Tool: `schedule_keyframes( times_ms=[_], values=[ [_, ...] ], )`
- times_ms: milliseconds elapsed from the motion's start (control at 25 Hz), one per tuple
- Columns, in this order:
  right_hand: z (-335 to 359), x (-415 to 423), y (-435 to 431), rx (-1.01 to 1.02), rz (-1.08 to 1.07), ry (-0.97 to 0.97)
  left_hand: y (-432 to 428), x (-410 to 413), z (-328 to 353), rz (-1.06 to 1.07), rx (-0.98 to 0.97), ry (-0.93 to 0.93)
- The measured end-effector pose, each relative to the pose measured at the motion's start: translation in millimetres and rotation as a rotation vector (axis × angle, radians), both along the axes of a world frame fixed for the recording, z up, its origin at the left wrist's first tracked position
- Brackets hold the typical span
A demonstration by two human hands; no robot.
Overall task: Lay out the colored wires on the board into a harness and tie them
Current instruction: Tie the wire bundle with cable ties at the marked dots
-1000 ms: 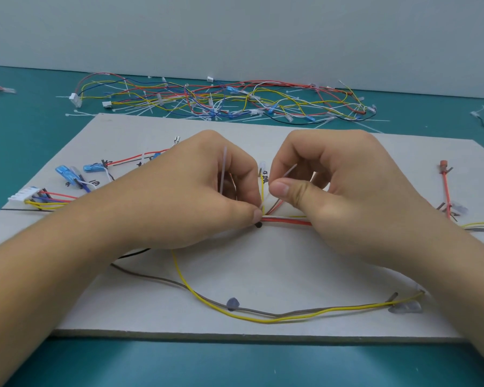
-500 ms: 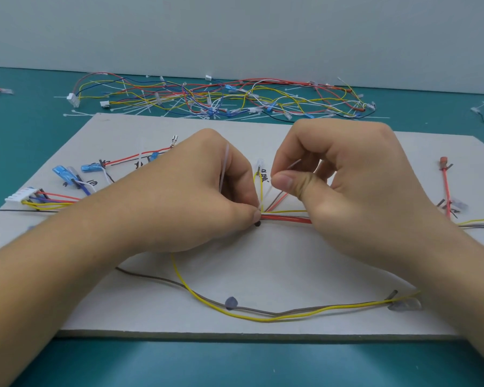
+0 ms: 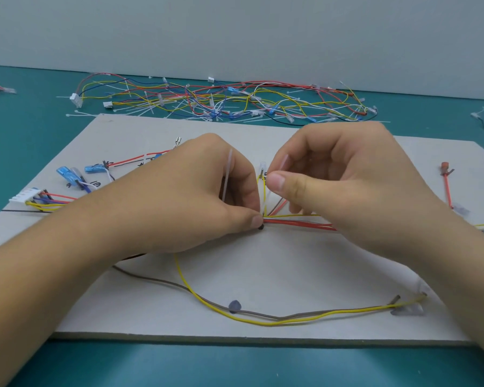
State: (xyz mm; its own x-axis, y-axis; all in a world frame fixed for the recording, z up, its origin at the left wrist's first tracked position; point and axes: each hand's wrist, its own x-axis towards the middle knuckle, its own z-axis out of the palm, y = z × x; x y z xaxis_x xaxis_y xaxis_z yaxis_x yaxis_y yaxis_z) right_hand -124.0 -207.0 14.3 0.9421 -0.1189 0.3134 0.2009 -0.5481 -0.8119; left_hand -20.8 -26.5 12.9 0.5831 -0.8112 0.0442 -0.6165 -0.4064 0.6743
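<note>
Pinching the red wires (image 3: 299,224) at a black peg (image 3: 260,227) near the middle of the grey board (image 3: 263,269): left hand (image 3: 207,196), thumb and fingers curled, a white cable tie (image 3: 226,177) standing up between its fingers; right hand (image 3: 347,185) just beside it, thumb and forefinger nipping a pale strip end above the same spot, other fingers curled. Red wires run rightward under the right hand; yellow wire (image 3: 266,324) and brown wire (image 3: 157,281) sag in a loop toward the board's near edge; white connector (image 3: 23,196) and blue terminals (image 3: 65,174) at left; tangled spare wires (image 3: 221,99) on the teal table (image 3: 25,129) beyond
</note>
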Motion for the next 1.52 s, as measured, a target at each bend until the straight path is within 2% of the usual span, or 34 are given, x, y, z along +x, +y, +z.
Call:
schedule_keyframes(
  times_ms=[80,160,520,1000,1200,1360,1440,1520],
  values=[
    [1.2,0.2,-2.0,0.117,0.021,0.073,0.5,0.2,0.0,-0.004,-0.017,0.013],
    [2.6,-0.1,-3.4,0.106,0.031,0.094,0.8,1.0,0.1,0.0,-0.031,0.012],
    [1.2,-1.7,0.1,-0.269,-0.133,-0.029,-2.6,-3.0,-2.5,0.006,-0.006,-0.039],
    [-0.5,-5.2,7.1,-0.367,-0.204,-0.126,-4.5,-7.7,-4.5,0.037,-0.006,-0.032],
    [7.9,-2.6,-0.7,-0.279,-0.175,0.004,-5.5,-9.8,-7.3,0.027,-0.016,-0.097],
    [15.4,-1.7,-11.1,-0.266,-0.31,0.004,-3.7,-12.1,-7.0,-0.018,-0.032,-0.163],
    [20.7,-2.4,-20.3,-0.348,-0.372,0.096,-3.7,-13.4,-6.5,-0.026,-0.032,-0.193],
    [23.6,-3.3,-26.4,-0.489,-0.372,0.275,-4.8,-13.4,-6.2,-0.021,-0.034,-0.199]
  ],
)
